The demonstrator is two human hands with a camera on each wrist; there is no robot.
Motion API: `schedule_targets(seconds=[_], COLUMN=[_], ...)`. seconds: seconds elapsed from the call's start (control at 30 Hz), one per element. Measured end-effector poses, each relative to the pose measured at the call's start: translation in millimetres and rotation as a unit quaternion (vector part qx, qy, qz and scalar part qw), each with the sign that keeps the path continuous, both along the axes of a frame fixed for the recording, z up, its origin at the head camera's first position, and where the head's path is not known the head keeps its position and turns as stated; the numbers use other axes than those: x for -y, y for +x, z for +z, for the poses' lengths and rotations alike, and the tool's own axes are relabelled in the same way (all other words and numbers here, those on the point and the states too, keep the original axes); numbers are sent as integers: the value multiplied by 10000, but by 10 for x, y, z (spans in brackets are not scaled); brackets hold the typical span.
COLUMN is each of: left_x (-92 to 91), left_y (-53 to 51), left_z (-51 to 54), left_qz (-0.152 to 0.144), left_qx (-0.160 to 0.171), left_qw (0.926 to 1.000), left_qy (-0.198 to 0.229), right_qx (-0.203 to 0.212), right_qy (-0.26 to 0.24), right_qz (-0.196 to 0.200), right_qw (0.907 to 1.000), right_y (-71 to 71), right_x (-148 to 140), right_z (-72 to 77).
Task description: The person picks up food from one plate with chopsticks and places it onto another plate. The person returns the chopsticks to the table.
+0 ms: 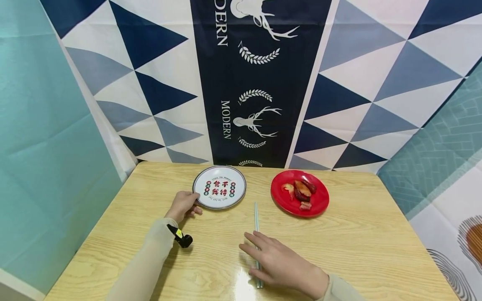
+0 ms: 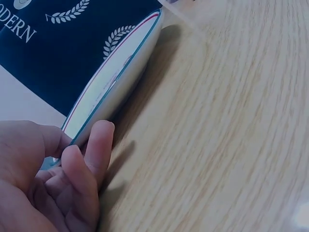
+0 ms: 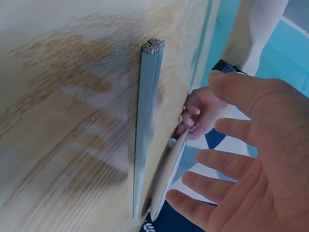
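Note:
A white plate [image 1: 219,187] with a dark rim and red characters lies at the table's back, left of centre. My left hand [image 1: 184,207] pinches its near-left edge, thumb on top; the left wrist view shows the hand [image 2: 53,179] at the rim of the plate [image 2: 113,79]. Pale green chopsticks [image 1: 256,217] lie lengthwise on the table. Over their near part is my right hand [image 1: 280,263], fingers spread, holding nothing. In the right wrist view the hand [image 3: 260,159] is apart from the chopsticks [image 3: 147,125].
On the wooden table [image 1: 357,238], a red plate [image 1: 276,188] holding several pieces of food stands at the back right. A patterned cloth [image 1: 256,83] hangs behind the table, and a teal surface [image 1: 49,146] rises along the left side.

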State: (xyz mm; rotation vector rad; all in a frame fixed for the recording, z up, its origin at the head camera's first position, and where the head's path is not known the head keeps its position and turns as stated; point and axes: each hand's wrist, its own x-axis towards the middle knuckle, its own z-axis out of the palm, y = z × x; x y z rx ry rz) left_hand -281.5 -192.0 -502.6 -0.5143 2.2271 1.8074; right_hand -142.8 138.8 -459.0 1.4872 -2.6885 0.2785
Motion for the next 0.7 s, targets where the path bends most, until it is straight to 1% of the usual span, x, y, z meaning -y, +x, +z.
schedule_targets(seconds=[0.1, 0.23, 0.47, 0.6, 0.7], left_x=[-6, -9, -16, -4, 7], left_y=[6, 8, 8, 8, 5], left_z=[-24, -49, -58, -61, -60], left_qz=[25, 49, 0, -22, 6], left_qx=[-99, -173, -175, -171, -182], left_qw=[9999, 9998, 9998, 9998, 9998], left_qy=[1, -2, -5, -28, -26], right_qx=[-69, -43, -52, -190, -323], right_qy=[-32, -48, -137, -259, -257], right_qz=[28, 46, 122, 210, 215], right_qw=[10000, 10000, 9998, 9993, 9989], right_y=[4, 13, 46, 57, 58], right_x=[-3, -4, -38, -73, -108], right_z=[-8, -3, 2, -15, -20])
